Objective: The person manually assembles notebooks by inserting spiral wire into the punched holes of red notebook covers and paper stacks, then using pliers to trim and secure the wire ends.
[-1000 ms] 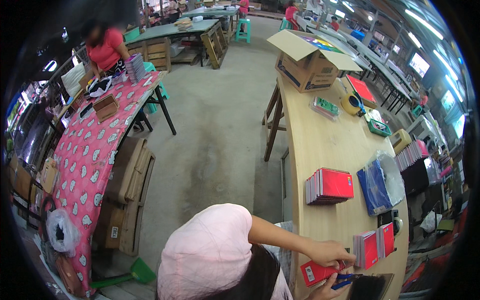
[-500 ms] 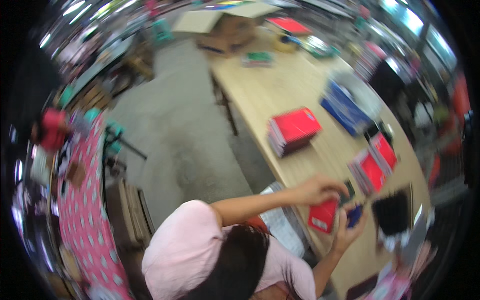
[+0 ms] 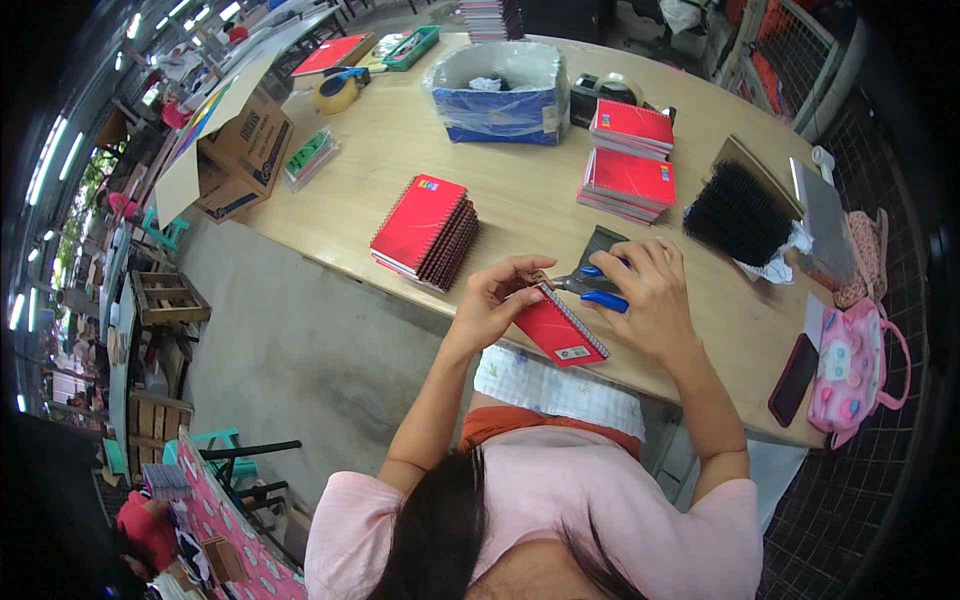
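A small red spiral-bound notebook (image 3: 556,328) is tilted over the table's near edge. My left hand (image 3: 497,306) is closed on its upper end, thumb on the cover. My right hand (image 3: 648,295) grips blue-handled pliers (image 3: 604,297), with their jaws at the top end of the wire spiral. Just beyond the pliers lies a dark flat piece (image 3: 603,243), partly hidden by my right hand. A stack of red spiral notebooks (image 3: 425,225) stands farther left. Two more notebook piles, a nearer one (image 3: 627,180) and a farther one (image 3: 634,126), sit beyond my right hand.
A blue box lined with clear plastic (image 3: 500,110) stands at the back beside a tape dispenser (image 3: 610,92). To the right are a black brush (image 3: 738,215), a phone (image 3: 793,380) and a pink pouch (image 3: 852,365). An opened carton (image 3: 245,150) is at the table's left edge.
The view has swung to the right and sharpened. My hands have come together at the notebook, and the pliers' jaws now meet the end of its spiral.
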Available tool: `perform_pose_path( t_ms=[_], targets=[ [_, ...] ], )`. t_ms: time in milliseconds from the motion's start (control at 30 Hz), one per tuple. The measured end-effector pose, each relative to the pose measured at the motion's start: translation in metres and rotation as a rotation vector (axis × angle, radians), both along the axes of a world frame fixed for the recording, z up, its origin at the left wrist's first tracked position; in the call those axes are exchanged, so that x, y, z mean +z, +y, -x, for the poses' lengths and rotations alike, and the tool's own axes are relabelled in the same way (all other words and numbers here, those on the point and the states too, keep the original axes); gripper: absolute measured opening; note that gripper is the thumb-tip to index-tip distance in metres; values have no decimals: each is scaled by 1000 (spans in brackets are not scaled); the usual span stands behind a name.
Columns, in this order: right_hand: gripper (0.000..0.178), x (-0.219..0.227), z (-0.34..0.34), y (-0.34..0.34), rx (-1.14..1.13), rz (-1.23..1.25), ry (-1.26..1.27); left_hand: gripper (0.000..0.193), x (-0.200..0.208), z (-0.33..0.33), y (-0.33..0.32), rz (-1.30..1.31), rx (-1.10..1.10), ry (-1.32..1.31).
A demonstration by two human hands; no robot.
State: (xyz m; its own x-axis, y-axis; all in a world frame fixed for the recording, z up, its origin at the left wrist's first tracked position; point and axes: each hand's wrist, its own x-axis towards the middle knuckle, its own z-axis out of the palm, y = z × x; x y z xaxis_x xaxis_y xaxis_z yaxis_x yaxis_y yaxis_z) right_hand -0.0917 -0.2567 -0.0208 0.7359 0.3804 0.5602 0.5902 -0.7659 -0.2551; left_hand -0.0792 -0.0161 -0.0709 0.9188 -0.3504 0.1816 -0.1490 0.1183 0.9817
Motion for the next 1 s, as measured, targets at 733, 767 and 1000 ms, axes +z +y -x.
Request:
perform_pose_path(
  t_ms=[733, 767, 1000],
  targets=[
    [38, -13, -3, -8, 4, 13, 44, 41, -1, 1, 0, -9, 39, -15],
    [40, -11, -1, -9, -49, -10, 100, 42, -1, 1, 1, 8, 49, -6],
    [53, -3, -2, -6, -15, 128, -191, 43, -3, -1, 0, 31, 37, 50]
  ],
)
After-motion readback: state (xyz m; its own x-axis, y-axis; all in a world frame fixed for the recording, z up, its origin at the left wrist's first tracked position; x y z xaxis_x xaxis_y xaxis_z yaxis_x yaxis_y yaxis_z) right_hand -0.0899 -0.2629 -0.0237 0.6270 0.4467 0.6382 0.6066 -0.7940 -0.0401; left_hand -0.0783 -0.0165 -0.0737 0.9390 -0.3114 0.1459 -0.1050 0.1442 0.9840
